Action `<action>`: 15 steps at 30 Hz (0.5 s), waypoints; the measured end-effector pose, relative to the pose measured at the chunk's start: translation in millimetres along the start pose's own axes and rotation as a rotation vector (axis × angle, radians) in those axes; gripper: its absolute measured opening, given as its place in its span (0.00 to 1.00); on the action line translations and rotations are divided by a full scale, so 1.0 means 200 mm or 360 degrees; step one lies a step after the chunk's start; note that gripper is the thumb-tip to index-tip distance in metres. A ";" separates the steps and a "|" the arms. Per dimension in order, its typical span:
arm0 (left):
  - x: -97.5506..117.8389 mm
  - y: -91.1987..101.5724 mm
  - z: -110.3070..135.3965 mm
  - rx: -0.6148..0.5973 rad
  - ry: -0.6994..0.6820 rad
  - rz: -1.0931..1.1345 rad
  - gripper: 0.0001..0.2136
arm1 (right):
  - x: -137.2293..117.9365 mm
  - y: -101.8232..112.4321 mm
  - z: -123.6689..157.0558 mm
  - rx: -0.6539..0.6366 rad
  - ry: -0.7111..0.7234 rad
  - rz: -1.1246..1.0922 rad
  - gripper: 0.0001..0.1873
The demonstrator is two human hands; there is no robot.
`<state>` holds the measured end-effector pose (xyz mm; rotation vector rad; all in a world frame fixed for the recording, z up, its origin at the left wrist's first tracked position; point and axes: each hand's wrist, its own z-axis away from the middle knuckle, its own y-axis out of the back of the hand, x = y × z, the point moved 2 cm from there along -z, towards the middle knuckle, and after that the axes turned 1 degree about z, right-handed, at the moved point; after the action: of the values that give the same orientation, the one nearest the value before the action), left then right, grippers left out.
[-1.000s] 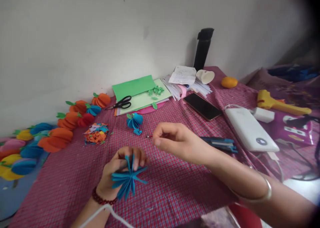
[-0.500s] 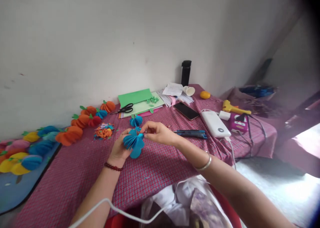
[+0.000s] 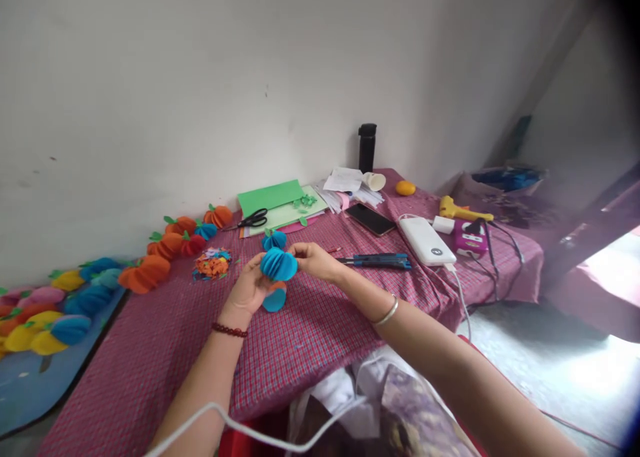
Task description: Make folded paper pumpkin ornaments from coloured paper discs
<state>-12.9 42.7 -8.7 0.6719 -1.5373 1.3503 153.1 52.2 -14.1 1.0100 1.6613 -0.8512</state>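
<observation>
One pleated blue paper ball (image 3: 279, 264), left hand (image 3: 245, 289) gripping, right hand (image 3: 316, 261) alongside

Table (image 3: 310, 330): red and blue check. Paper ball (image 3: 279, 264): blue. Paper pumpkins (image 3: 145, 274), left back edge: orange, blue, red, green-topped. Folded sheet (image 3: 270, 199), back edge: green. Bottle (image 3: 367, 148), back edge: black. Fruit (image 3: 405, 188), back right corner: yellow-orange. Beaded bracelet (image 3: 229, 329): dark red. Bangle (image 3: 389, 310): silver.

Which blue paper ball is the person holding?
The blue ball in the left hand; the leafed one behind it, and those at left, are not held.
</observation>
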 end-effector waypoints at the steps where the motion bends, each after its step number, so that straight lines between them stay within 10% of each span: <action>1: -0.01 0.00 -0.01 -0.0003 0.0008 -0.0016 0.13 | 0.01 0.01 0.01 0.0022 -0.0027 -0.0036 0.07; 15: -0.06 0.03 -0.05 -0.0060 -0.0048 0.0086 0.09 | 0.07 0.07 0.04 0.0368 -0.0199 -0.0719 0.18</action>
<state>-10.3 50.6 -21.5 0.6339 -1.6116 1.3535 165.8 54.8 -31.4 0.7192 1.7369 -1.4015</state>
